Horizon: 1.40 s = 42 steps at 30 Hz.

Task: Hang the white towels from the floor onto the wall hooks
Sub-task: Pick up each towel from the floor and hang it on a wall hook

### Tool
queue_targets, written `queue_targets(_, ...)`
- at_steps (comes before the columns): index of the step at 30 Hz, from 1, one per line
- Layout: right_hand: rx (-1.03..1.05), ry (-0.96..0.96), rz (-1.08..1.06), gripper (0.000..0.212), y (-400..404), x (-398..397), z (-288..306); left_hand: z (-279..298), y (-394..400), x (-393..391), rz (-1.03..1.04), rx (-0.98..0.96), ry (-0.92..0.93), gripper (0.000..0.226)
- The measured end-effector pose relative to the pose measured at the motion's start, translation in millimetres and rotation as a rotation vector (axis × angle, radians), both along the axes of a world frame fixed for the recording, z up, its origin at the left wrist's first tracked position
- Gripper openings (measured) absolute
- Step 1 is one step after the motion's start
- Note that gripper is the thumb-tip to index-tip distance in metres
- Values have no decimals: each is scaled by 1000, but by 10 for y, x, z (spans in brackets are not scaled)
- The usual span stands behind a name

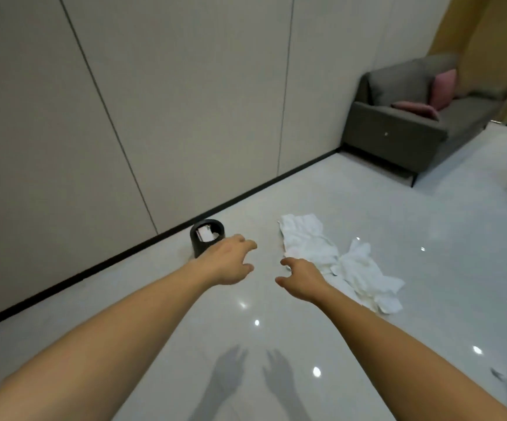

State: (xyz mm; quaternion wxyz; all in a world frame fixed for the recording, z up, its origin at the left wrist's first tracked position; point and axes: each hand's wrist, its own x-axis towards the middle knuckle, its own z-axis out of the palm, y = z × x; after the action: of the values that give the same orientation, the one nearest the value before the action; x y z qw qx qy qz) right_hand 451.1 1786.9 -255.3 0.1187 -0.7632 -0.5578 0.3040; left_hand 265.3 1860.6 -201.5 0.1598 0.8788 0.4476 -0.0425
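White towels (pixel 341 259) on floor just beyond right hand's (pixel 302 279) fingers.

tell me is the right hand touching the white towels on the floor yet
Cannot tell. In the head view the right hand overlaps the near edge of the towels, fingers spread and empty, but whether it hovers above is unclear.

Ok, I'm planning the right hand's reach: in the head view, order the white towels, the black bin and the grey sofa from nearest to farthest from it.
1. White towels: crumpled on the floor right beside the right hand, on its right.
2. Black bin: by the wall, to its left, behind the left hand.
3. Grey sofa: far off in the right corner.
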Motion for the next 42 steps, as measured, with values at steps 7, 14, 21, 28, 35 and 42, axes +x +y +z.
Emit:
queue_targets(7, -156, 63, -286, 63, -124, 1110, -607, -658, 510, 1472, -259, -160, 25, 56)
queue_targets(14, -289, 101, -523, 56, 451, 1779, -1083, -1324, 1551, 2619, -422, -326, 95, 55)
queue_targets(21, -341, 191, -666, 49, 1557, 2302, -1155, -1631, 2866, 3305, -488, -425, 206, 50)
queue_targets(28, -385, 304, -714, 48, 2268, 2946, -1517, -2037, 3636, 3986, -331, -437, 146, 48)
queue_targets(35, -457, 333, -645, 36, 2805, 4155, -2463, -2810, 3933, 4854, -126, -530, 114, 42)
queue_targets(42, -548, 382, -560, 28, 3436, 5071, -3984, -4009, 4134, 5504, 258, -679, 153, 42)
